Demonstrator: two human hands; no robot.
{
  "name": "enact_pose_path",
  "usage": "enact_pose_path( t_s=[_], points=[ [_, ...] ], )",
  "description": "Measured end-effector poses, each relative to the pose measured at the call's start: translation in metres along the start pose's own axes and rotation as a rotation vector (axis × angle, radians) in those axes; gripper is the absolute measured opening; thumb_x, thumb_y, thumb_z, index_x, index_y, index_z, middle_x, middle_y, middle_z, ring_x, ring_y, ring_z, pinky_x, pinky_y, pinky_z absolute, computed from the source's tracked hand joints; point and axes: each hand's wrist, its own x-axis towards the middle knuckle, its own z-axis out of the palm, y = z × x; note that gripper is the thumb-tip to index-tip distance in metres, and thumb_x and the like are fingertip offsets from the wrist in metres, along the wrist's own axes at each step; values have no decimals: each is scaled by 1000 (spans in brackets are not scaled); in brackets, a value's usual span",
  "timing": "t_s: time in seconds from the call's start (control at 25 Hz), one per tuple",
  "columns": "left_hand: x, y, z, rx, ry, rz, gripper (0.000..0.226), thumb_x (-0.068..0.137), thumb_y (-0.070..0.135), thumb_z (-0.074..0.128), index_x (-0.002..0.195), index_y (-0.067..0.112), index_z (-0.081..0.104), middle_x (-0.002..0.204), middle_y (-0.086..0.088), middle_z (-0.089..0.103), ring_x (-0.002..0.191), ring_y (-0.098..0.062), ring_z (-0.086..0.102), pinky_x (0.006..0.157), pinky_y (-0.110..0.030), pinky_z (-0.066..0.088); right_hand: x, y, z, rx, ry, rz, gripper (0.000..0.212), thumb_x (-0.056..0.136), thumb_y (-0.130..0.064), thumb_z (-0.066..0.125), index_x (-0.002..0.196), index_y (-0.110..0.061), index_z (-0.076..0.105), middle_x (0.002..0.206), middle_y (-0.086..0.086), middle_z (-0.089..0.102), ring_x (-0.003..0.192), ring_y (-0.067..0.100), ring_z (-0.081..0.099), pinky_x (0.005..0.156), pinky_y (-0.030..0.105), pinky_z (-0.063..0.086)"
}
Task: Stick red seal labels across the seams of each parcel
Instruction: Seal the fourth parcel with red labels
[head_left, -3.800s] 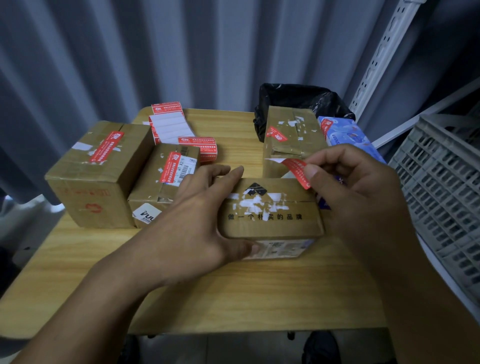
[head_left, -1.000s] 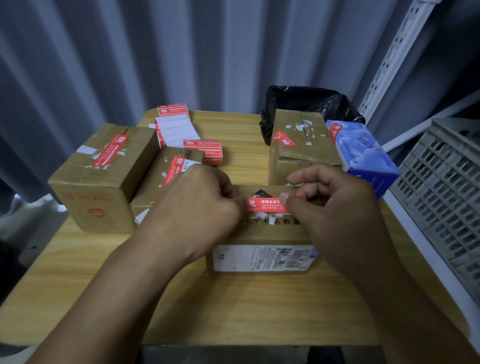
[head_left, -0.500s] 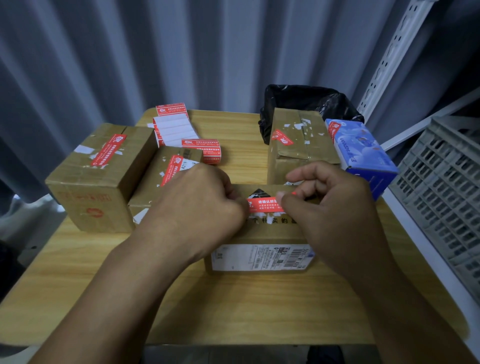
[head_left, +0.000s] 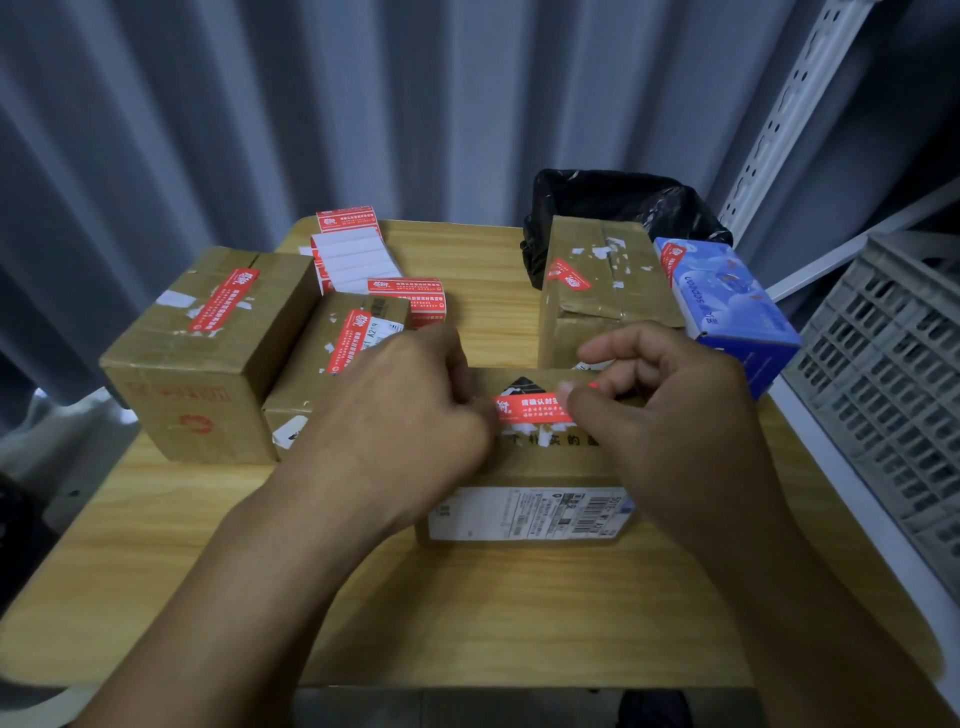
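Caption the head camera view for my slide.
Left hand and right hand apply red seal label to brown cardboard parcel.

Dim, cool light is coming from overhead, no glare anywhere. Left hand (head_left: 408, 415) and right hand (head_left: 675, 415) are reading dark, underexposed; fingers (head_left: 615, 345) are looking soft, slightly smeared. Label (head_left: 530, 408) between the fingers is showing sharpest, print part legible. Soft shadow is pooling just under the fingers on the box (head_left: 519, 462). Far beyond the fingers, wall (head_left: 363, 104) is leaning outward with wide-angle distortion; rack (head_left: 787, 104) up-right of the fingers is tilting too. Table (head_left: 467, 597) edge, nearer than the fingers, is curving and darkening toward the corners. Whole frame is looking noisy, compressed.
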Motion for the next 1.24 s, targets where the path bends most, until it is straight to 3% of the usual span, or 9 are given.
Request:
enact_pose_path(
  t_s=[0.24,0.48,0.84,0.96,1.24],
  points=[
    [-3,-7,9,-136,63,51,11,88,17,59,83,23,52,73,6,57,76,-16,55,58,-33,35,-1,-1,0,26,-7,11,18,81,-13,78,93,-19,67,64,2,66,59,18,65,60,32,55],
    [-2,-12,20,-116,152,111,14,94,33,61,88,23,52,81,5,58,81,-17,53,63,-32,27,-1,-1,1,28,2,12,17,81,-12,78,92,-19,67,65,2,66,61,18,67,63,37,57],
    [-5,-16,24,-80,161,170,6,96,24,55,91,23,52,91,3,53,90,-19,47,71,-29,28,0,0,1,23,7,4,16,81,-14,77,93,-20,67,62,0,65,60,18,65,61,33,55],
    [-7,-13,25,-30,160,147,11,95,32,54,91,23,50,93,2,51,91,-17,44,73,-27,25,0,0,2,9,10,0,16,82,-14,77,94,-20,67,63,0,65,60,15,65,62,34,57],
    [-8,-5,26,125,135,69,34,93,58,42,95,24,47,100,1,52,100,-22,47,84,-38,42,0,-1,2,30,11,1,17,82,-12,77,94,-19,67,64,1,66,59,16,65,58,33,55]
  ],
)
